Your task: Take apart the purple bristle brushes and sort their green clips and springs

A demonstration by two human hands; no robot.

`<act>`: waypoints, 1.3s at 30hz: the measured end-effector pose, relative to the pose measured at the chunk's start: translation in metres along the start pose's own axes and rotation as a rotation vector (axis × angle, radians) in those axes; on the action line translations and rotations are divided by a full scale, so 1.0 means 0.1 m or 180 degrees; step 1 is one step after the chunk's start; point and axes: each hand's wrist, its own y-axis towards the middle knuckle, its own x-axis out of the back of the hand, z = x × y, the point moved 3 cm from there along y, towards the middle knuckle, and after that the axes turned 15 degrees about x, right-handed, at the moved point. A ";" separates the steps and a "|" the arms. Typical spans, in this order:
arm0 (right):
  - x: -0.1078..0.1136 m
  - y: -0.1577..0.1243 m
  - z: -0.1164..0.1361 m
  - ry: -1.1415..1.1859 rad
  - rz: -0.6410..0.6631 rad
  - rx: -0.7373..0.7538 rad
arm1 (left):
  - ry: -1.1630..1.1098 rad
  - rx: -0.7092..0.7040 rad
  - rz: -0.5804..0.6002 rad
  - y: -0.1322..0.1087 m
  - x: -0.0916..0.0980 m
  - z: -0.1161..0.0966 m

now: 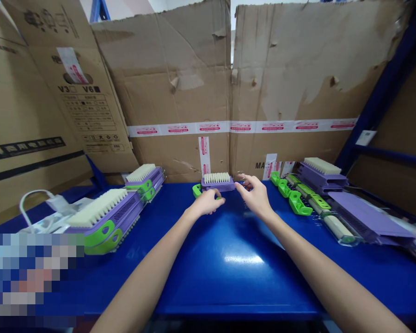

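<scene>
In front of the cardboard wall, a purple brush block (pixel 217 183) with cream bristles facing up lies on the blue table. Curled in front of its left part is my left hand (pixel 206 202). A green plastic piece (pixel 196 190) shows behind that hand, and a bit of green shows at the fingertips. My right hand (pixel 255 193) is at the block's right end, its thumb close to the purple edge. Thin, shiny outlines of a clear plastic piece (pixel 241 175) appear at its fingertips; the exact shape is hard to make out.
On the left stand purple-and-green brush units (pixel 116 212) with cream bristles, beside a white cable (pixel 26 196). At the right lie green plastic parts (pixel 298 205), cream rollers (pixel 338 229) and purple housings (pixel 370 215). Cardboard sheets (pixel 180 92) wall the back; a blue post (pixel 381 83) rises right.
</scene>
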 end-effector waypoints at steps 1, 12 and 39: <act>-0.01 0.00 -0.03 0.0163 -0.0050 -0.0143 | 0.0286 -0.0129 -0.0170 -0.01 0.01 -0.01; -0.07 -0.06 -0.04 -0.0105 0.0278 -0.0004 | 0.1734 -0.0715 -0.0844 -0.11 0.03 -0.04; -0.11 -0.28 0.36 -0.1739 0.2725 0.0336 | 0.1467 -0.1203 -0.1055 -0.02 -0.10 0.09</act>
